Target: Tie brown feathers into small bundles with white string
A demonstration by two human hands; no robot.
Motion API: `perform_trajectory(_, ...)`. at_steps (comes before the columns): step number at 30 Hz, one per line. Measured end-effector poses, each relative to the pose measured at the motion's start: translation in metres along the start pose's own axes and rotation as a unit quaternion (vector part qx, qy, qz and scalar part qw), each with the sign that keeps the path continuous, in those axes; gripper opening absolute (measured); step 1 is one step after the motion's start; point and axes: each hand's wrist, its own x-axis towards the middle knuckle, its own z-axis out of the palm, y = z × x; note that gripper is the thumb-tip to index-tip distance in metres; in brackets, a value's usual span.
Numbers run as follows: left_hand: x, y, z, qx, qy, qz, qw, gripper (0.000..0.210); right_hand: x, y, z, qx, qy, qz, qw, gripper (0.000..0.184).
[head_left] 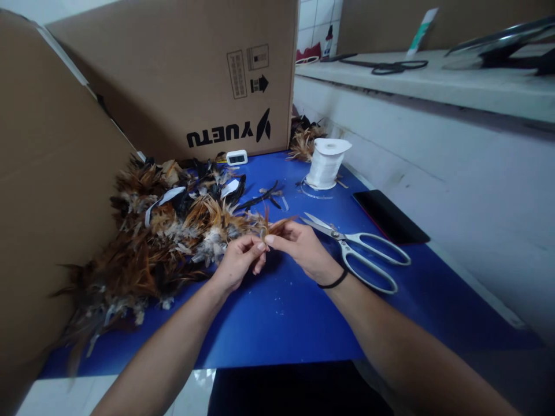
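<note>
Between the two hands, just above the blue tabletop [277,323], a small bundle of brown feathers [271,226] is pinched: the left hand [240,261] closes its thumb and fingertips on the bundle's near end, and the right hand [303,247] meets it from the other side with its own thumb and forefinger closed on the same spot, so each grip is shut tight on the feathers with the fingertips almost touching. Both forearms come in from the bottom edge and converge, the left palm turned inward, the right wrist bent slightly and wearing a black band [333,282]. The bundle's long axis runs roughly left to right, its tips fanning up and to the right past the right thumb. To the left the hands sit just beside a big feather pile [160,242], which spreads back to a cardboard box [182,75] and a cardboard wall on the left, so room is tight there. To the right, white-handled scissors [364,248] lie near the right wrist, blades pointing toward the hands; a dark phone [390,216] rests by the tabletop's right edge and a white thread spool [325,164] stands farther back. The blue surface nearest the person lies open.
</note>
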Motion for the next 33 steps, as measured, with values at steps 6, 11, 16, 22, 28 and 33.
perform_trajectory(6, -0.001, 0.0, 0.001, 0.068, 0.0, 0.02, 0.998, 0.028, 0.001, 0.006, 0.001, -0.021, 0.005, 0.002, 1.0, 0.018)
perform_trajectory(11, 0.001, 0.0, -0.004, 0.076, 0.039, 0.044, 0.995, 0.025, 0.003, 0.001, -0.005, -0.031, 0.011, -0.006, 0.999, 0.021)
perform_trajectory(16, 0.01, 0.004, -0.019, 0.014, 0.14, 0.088, 0.986, 0.019, 0.007, 0.004, -0.011, -0.168, 0.083, -0.043, 0.981, 0.012)
perform_trajectory(22, 0.016, 0.006, -0.029, -0.026, 0.181, 0.076, 0.98, 0.018, 0.005, 0.016, -0.005, -0.405, 0.02, -0.128, 0.905, 0.009)
perform_trajectory(28, 0.015, 0.001, -0.027, -0.035, 0.175, 0.05, 0.983, 0.019, 0.006, 0.024, 0.009, -0.579, 0.062, -0.077, 0.809, 0.021)
perform_trajectory(33, 0.015, -0.001, -0.026, -0.055, 0.177, 0.014, 0.983, 0.021, 0.008, 0.026, 0.013, -0.587, 0.044, -0.065, 0.806, 0.008)
